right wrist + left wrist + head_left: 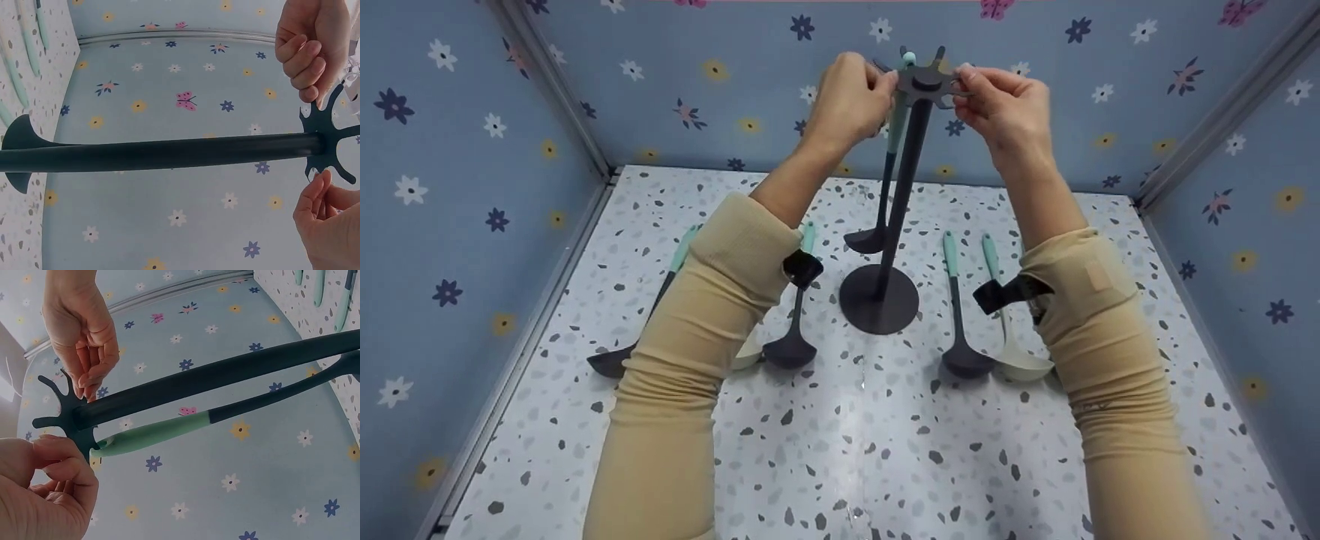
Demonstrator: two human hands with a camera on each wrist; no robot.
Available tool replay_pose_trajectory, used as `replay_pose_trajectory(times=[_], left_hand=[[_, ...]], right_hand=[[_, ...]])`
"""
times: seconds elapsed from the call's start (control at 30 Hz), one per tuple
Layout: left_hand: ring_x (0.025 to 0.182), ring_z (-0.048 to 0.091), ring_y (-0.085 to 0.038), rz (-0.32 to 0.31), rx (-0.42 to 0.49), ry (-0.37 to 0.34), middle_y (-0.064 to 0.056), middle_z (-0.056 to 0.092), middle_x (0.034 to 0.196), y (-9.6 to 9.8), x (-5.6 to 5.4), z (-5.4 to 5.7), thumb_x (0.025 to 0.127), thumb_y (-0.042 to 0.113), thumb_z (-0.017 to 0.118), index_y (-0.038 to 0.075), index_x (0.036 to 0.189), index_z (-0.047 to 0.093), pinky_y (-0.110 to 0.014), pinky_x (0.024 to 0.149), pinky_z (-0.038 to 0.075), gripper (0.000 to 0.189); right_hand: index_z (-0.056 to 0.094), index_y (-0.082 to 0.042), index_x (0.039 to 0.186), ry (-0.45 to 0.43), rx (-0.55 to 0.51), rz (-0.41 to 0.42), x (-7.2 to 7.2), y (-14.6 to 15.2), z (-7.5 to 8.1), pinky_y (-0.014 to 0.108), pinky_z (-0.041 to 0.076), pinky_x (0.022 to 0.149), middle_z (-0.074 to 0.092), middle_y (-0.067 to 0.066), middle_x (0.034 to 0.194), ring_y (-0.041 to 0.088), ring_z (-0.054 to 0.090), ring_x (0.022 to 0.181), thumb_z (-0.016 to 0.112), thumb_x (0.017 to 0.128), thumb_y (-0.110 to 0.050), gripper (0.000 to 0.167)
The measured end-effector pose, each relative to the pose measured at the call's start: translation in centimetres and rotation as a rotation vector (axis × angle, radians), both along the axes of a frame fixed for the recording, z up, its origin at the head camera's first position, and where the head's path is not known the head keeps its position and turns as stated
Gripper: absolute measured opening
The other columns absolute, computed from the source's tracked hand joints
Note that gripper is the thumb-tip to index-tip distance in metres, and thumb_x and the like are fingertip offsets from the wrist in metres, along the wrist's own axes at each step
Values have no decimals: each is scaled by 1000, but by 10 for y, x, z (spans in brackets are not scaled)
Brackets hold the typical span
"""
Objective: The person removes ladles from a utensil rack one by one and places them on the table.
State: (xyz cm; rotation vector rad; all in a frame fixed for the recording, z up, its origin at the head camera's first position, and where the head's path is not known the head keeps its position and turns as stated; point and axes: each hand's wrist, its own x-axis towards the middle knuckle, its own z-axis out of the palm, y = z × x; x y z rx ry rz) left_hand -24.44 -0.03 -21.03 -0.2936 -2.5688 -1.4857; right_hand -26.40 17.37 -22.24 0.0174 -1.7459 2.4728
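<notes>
A dark utensil stand (904, 180) rises from a round base (879, 300), its top spreading into several curved hooks. My left hand (851, 97) pinches a hook on the left side of the top, thumb and fingertips together. On the opposite side, my right hand (1009, 109) pinches another hook between thumb and fingers. One ladle (152, 433) with a mint-green handle and dark lower part hangs from a hook at the back, its bowl (866, 240) above the table beside the pole. In the right wrist view the pole hides most of that ladle.
On the speckled table (840, 450) lie more mint-handled utensils: a dark ladle (791, 349) left of the base, a dark ladle (967, 364) and a cream ladle (1024, 367) to the right. Another dark utensil (611, 362) is partly behind my left sleeve. Flowered panels (435, 225) enclose the table.
</notes>
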Motion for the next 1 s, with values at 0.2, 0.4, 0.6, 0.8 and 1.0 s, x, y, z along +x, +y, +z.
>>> replay_pose_trajectory(times=[0.2,0.4,0.6,0.8,1.0], left_hand=[[47,40,-9,-18,156,-69,-3,49,64,-6,-11,-1,94,20,43,4,73,57,-19,46,33,29],[43,38,-10,-57,379,-244,-7,47,64,-8,-25,1,93,20,47,1,73,57,-17,41,31,29],[42,38,-11,-22,476,-375,-6,44,60,-6,-39,4,92,23,48,2,70,55,-18,40,32,31],[43,38,-11,-30,525,-401,-5,42,61,-2,-47,4,92,24,48,2,70,52,-18,40,32,32],[44,38,-10,-25,522,-437,-4,42,63,3,-55,2,91,27,49,4,72,52,-18,42,34,30]], right_hand=[[65,10,82,90,-108,19,5,-3,-6,27,51,63,61,19,74,23,58,61,69,72,1,13],[65,11,81,187,-167,19,10,-3,-14,30,51,65,62,22,76,25,61,62,67,72,6,11],[65,12,79,326,-115,17,14,-6,-21,31,52,63,63,22,74,25,62,61,66,73,9,7],[64,13,79,509,11,-69,15,-10,-28,35,52,61,63,23,73,25,63,59,67,73,8,8],[64,14,77,550,19,-89,18,-16,-31,34,52,59,63,23,70,26,62,57,67,71,11,8]])
